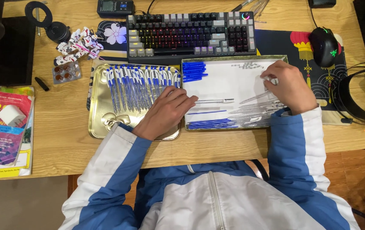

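Two trays lie side by side on the wooden desk. The gold tray [97, 123] on the left holds a row of several assembled blue-and-white pens [137, 85]. The white-lined tray [229, 61] on the right holds blue pen caps [194, 71], blue refills [208, 124], clear pen barrels [261, 111] and small silver parts [247, 65]. My left hand [167, 111] rests across the gap between the trays, fingers pointing at a single clear pen barrel [215, 101]. My right hand [289, 87] is curled over the right tray, pinching a clear pen barrel [255, 98].
A keyboard [191, 33] sits behind the trays. A black mouse [323, 46] lies on a patterned mat at the right, headphones [361, 98] at the far right. Books [5, 132], a blister pack [66, 71] and a small toy figure [80, 44] are at the left.
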